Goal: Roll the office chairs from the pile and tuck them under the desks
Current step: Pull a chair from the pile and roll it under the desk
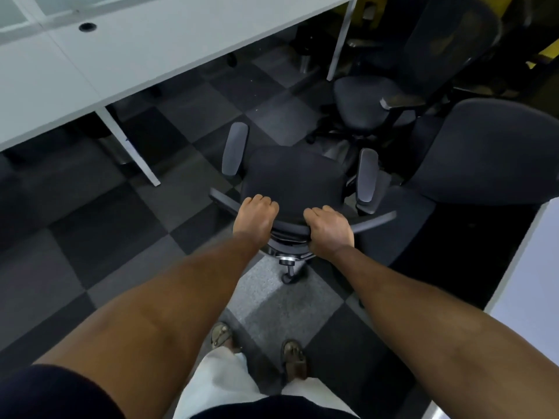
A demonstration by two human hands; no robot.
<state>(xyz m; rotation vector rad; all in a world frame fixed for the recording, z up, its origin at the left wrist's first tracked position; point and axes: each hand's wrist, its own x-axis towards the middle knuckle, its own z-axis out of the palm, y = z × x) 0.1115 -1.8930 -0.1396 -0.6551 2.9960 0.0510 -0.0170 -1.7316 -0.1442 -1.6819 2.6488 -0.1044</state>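
both hands grip the top edge of the backrest of a black office chair [296,176], which stands on the checkered grey and black carpet floor [90,237] directly in front of the person. the left hand [257,216] has its fingers [260,202] curled over the left part of the edge, grasping it; the right hand [329,228] is clenched round the right part of the same edge, knuckles up. the chair faces away from the person, its two grey armrests, one on the left [235,149] and one on the right [367,173], flanking the seat, and one caster [287,278] shows beneath the hands.

the chair sits out in the open floor, near but not under the white worktop [121,55] that runs across the upper left on slim white legs [133,146]; a round cable hole [87,26] is set in its surface. to the right, a second chair [363,101] with a mesh back stands by the worktop's far leg, and a third chair [490,152] crowds in just beside the held one. the person's sandalled feet [293,358] and pale trousers [217,385] show at the bottom.
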